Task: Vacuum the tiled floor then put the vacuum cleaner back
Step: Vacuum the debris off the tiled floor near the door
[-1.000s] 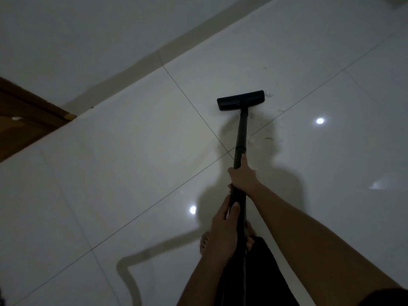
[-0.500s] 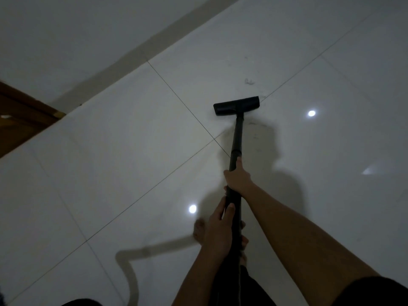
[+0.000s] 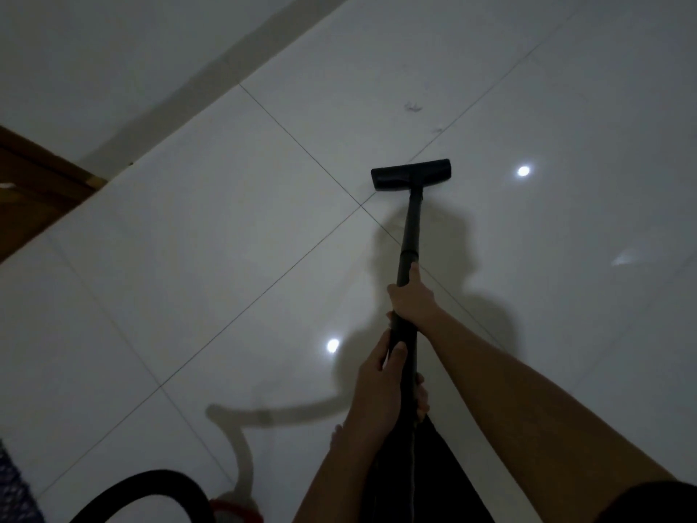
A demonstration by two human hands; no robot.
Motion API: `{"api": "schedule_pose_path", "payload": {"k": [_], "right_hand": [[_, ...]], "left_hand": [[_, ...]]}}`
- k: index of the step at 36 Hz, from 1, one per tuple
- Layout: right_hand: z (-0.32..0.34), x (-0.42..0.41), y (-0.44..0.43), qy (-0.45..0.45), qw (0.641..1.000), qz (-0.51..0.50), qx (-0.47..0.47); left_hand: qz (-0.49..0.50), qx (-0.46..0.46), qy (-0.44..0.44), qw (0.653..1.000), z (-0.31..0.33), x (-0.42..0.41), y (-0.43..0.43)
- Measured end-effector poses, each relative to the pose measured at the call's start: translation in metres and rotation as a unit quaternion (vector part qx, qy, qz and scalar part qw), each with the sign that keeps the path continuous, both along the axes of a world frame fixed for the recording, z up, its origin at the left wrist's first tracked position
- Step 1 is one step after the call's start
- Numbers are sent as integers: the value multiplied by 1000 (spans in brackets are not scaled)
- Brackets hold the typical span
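- Head view, far left: wooden door frame at the edge of the tiled floor; not involved.
- Near left: black hose loops along the bottom edge, with a red-rimmed part just beside it, probably the vacuum body. The hose looks soft and floppy, so it will likely drag and could snag near the feet.
- Left hand: low on the wand, fingers curled right round it, thumb laid up along the tube. Firm hold.
- The wand is a stiff black tube, probably light and a bit smooth. A two-hand grip spaced along the tube looks right for steering; the joint collar just beyond the upper hand is not the place to hold.
- Right hand: higher up the wand, fingers closed round it, thumb pointing along the tube toward the head.
- Floor head: flat on a glossy tile, just right of a grout crossing, well ahead of the hands. It should slide easily there.
- Beyond it: a dust clump lies farther out, not yet reached.
- Judgement: still in the vacuuming step; putting the cleaner back has not begun.
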State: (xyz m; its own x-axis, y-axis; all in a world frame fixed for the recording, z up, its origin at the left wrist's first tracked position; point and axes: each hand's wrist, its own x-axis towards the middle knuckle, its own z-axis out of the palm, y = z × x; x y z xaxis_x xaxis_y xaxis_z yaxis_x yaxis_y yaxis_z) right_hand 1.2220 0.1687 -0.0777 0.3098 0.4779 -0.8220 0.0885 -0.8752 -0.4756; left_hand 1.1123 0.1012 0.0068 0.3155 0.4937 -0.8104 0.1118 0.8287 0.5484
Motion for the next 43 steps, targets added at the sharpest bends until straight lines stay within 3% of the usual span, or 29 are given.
{"api": "schedule_pose_path", "payload": {"k": [14,23,30,43], "right_hand": [[1,-43,-62,12,998,-48,-26],[0,-51,-102,18,999,-13,-27],[5,-59,-143,21,999,-40,-10],[12,-103,-199,52,993,-110,11]], "left_hand": [[-52,9,13,999,-4,-47,-55],[-64,4,45,997,-3,-53,-96],[-50,3,15,999,6,-57,-131],[-118,33,59,991,16,-103,-174]]}}
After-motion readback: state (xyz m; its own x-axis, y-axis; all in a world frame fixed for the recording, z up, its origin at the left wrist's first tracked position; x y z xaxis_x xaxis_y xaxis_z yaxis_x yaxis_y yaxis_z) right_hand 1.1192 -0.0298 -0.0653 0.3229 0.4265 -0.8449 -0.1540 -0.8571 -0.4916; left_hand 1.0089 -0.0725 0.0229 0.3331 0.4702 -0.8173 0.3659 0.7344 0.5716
